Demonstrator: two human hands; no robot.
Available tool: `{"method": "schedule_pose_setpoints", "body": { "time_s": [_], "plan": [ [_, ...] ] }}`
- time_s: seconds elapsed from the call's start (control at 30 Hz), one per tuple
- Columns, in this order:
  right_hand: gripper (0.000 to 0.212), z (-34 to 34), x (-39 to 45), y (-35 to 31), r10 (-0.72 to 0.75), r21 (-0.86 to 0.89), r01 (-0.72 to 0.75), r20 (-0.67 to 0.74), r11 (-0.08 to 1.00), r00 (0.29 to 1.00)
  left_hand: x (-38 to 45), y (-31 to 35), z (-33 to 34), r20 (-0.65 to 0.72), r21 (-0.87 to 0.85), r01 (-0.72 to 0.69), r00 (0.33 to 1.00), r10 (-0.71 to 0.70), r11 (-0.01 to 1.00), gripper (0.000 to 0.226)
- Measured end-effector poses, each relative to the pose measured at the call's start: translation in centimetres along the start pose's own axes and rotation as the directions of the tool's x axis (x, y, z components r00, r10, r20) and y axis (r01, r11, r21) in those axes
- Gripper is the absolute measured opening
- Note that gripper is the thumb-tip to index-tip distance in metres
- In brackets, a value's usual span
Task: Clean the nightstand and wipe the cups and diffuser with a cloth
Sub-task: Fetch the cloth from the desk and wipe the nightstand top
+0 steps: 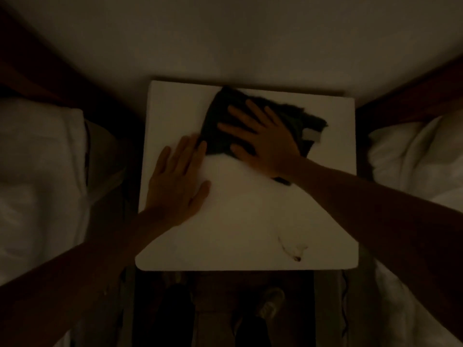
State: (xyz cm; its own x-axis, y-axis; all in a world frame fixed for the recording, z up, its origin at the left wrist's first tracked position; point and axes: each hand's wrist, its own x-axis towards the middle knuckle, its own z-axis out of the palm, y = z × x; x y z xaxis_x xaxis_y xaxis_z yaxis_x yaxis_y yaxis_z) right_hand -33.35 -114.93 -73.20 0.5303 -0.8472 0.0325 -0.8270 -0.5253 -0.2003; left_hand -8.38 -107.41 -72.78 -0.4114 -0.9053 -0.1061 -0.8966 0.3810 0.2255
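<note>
Dim bedroom: white nightstand stands between two beds. Right hand presses flat, fingers spread, on a dark cloth at its far side. Left hand lies flat, grip empty, just beside the cloth.

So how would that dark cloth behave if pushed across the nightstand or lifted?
Probably floppy: the dark cloth lies crumpled with a ragged edge. It likely slides easily on the smooth nightstand under the flat right hand. Lifted, it would likely droop.

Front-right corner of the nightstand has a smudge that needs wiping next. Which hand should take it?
Right. The right hand lies flat on the dark cloth; the left hand rests bare on the nightstand, far from the smudge.
</note>
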Motion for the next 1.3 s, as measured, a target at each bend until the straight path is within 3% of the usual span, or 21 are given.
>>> {"method": "schedule_pose_setpoints", "body": {
  "time_s": [0.13,0.23,0.37,0.47,0.57,0.67,0.8,1.0,1.07,1.13,1.3],
  "plan": [
    [0.051,-0.1,-2.1,1.4,0.286,-0.05,-0.29,-0.082,0.956,0.955,1.3,5.7,1.0,-0.039,0.016,0.289,0.957,-0.288,0.957,0.074],
    [0.051,0.3,-7.0,1.0,0.364,-0.046,-0.371,-0.12,0.927,0.924,1.6,6.2,1.6,-0.041,0.044,0.324,0.946,-0.323,0.945,0.072],
    [0.054,0.7,-16.5,-3.3,0.149,0.034,-0.147,-0.038,0.988,0.988,1.2,6.3,1.6,-0.042,0.033,0.309,0.951,-0.307,0.951,0.072],
    [0.058,0.8,-22.8,-8.1,0.029,0.107,-0.035,0.057,0.994,0.998,1.2,6.6,1.5,-0.036,0.011,0.322,0.946,-0.321,0.947,0.071],
    [0.056,1.8,-24.9,-13.2,0.051,0.122,-0.064,0.099,0.99,0.994,1.2,6.6,1.7,-0.034,0.003,0.349,0.937,-0.349,0.937,0.068],
    [0.051,2.5,-20.3,-15.4,0.09,0.19,-0.103,0.076,0.976,0.993,1.3,6.1,1.7,-0.055,-0.039,0.332,0.941,-0.334,0.942,0.064],
    [0.043,1.7,-14.7,-12.0,-0.038,0.222,0.032,0.021,0.975,0.999,1.1,5.3,1.3,-0.147,-0.228,0.303,0.929,-0.341,0.925,0.056],
    [0.038,0.7,-11.4,-5.0,-0.291,0.187,0.286,0.004,0.94,0.957,1.2,5.5,1.6,-0.092,-0.105,0.315,0.942,-0.324,0.943,0.076],
    [0.041,0.9,-9.7,-3.4,-0.192,0.135,0.193,-0.02,0.972,0.981,1.0,5.4,1.7,-0.065,-0.043,0.302,0.95,-0.305,0.952,0.083],
    [0.044,0.7,-7.7,-1.2,0.018,0.073,-0.014,-0.051,0.997,0.999,1.0,5.7,1.9,-0.034,0.015,0.273,0.962,-0.273,0.962,0.091],
    [0.05,-0.6,-4.8,4.5,0.401,0.013,-0.401,-0.038,0.916,0.915,1.3,5.7,2.0,-0.006,0.132,0.206,0.978,-0.208,0.97,0.096]
  ]
}}
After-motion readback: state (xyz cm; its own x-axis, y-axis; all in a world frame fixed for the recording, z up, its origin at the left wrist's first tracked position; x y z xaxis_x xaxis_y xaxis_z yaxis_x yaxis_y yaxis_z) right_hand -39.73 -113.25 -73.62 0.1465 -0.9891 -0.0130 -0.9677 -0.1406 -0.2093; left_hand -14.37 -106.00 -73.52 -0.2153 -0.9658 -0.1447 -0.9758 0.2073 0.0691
